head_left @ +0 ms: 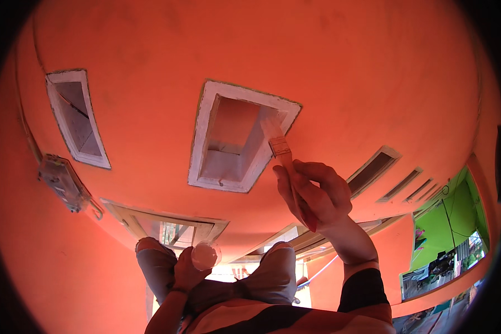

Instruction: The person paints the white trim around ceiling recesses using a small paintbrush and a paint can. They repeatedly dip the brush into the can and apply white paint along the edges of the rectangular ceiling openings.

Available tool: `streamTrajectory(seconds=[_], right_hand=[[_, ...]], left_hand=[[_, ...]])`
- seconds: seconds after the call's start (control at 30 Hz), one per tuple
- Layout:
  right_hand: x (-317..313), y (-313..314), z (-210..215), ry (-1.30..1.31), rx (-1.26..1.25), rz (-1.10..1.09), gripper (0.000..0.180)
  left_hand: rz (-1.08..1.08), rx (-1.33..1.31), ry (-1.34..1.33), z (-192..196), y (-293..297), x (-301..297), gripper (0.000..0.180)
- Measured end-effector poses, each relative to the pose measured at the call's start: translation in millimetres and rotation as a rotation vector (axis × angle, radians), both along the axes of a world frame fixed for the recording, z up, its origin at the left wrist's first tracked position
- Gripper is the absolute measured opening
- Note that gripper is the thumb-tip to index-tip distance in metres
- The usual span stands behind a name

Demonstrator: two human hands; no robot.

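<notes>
My right hand [317,192] is closed around the handle of a flat paintbrush [281,147]. The brush's pale bristles touch the right side of a white-painted frame [206,133] around a rectangular opening in the orange wall. Its handle slants down through my fingers, and its reddish end shows below them. Low down, near my knees, my left hand [188,271] grips a small cup [205,256] with whitish paint in it. The cup is held apart from the wall.
Another white-framed opening [80,119] is at the left, above a wall-mounted electrical box [64,182] with a cable. Several narrow openings [373,170] run along the wall at the right. Below are wooden window frames [167,222], and a green-walled room [453,222] shows at the far right.
</notes>
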State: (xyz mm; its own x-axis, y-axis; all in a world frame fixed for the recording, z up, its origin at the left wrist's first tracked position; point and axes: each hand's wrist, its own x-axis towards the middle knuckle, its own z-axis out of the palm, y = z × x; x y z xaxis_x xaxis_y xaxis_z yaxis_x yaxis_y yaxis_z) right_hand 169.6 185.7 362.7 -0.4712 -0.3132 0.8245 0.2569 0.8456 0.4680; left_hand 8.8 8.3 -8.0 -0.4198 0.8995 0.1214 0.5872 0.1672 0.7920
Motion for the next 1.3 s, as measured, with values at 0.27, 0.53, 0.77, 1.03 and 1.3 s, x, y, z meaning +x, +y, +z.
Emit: streamTrajectory(seconds=[0.27, 0.53, 0.77, 1.03, 1.3], right_hand=[[-13.2, -4.1, -49.1, 0.403, -0.359, 0.12, 0.035], [-35.1, -10.4, -55.6, 0.52, -0.464, 0.183, 0.034], [-42.6, -11.1, -54.6, 0.634, -0.351, 0.088, 0.035], [-98.8, -11.7, -58.3, 0.8, -0.379, 0.185, 0.034], [-71.2, -17.1, -57.7, 0.697, -0.378, 0.187, 0.033]], left_hand=[[-0.007, -0.007, -0.026, 3.9, -2.2, -0.2, 0.082], [0.026, 0.01, 0.01, 7.3, -1.3, 3.6, 0.078], [0.012, -0.021, -0.002, 5.1, 0.4, 4.3, 0.08], [0.024, -0.007, -0.032, -1.6, 0.3, 3.0, 0.082], [0.052, 0.004, -0.036, 2.0, -0.2, 4.8, 0.073]])
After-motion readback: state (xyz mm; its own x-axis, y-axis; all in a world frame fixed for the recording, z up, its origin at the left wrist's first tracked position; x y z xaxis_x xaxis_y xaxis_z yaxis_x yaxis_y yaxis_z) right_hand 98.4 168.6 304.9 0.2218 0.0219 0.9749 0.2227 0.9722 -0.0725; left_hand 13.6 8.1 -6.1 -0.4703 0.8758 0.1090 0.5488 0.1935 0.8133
